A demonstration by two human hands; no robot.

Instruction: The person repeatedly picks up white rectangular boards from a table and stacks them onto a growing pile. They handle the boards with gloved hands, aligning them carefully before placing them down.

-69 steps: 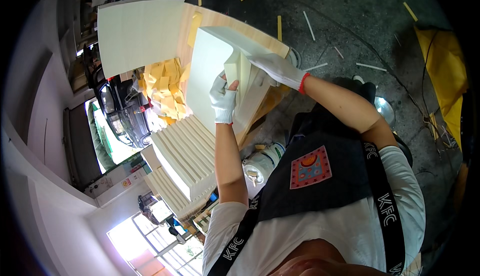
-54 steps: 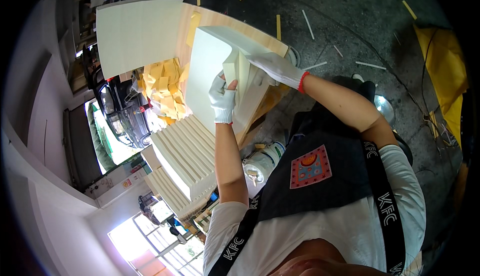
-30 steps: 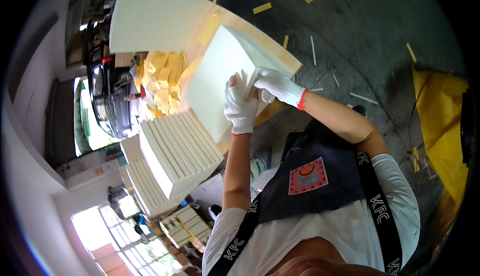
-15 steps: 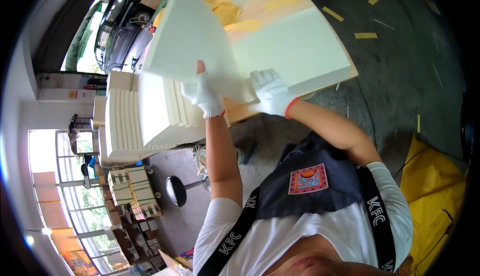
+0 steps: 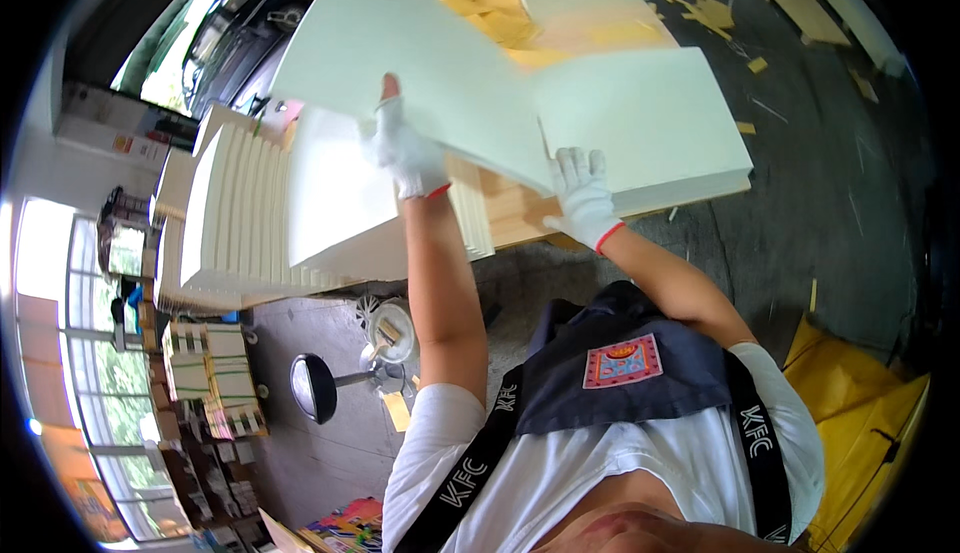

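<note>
White sheets (image 5: 430,58), gripped by the left hand (image 5: 405,153), have swung leftward, partly hiding a stepped stack (image 5: 335,198), right hand (image 5: 582,191) spread near the table edge (image 5: 512,223).

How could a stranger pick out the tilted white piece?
Find the wooden table beyond the dark apron. Left of the flat white stack, the left hand touches the tilted white piece. Its slant sets it apart from that level stack.

In the centre of the frame, the hands (image 5: 583,196) wear white knitted gloves (image 5: 412,161) with red cuff edges, the left thumb tip uncovered; below, a white short-sleeved T-shirt (image 5: 640,468); over it, a dark blue apron (image 5: 550,393) with a red-bordered square patch (image 5: 623,361); black, white-lettered straps (image 5: 757,438).
</note>
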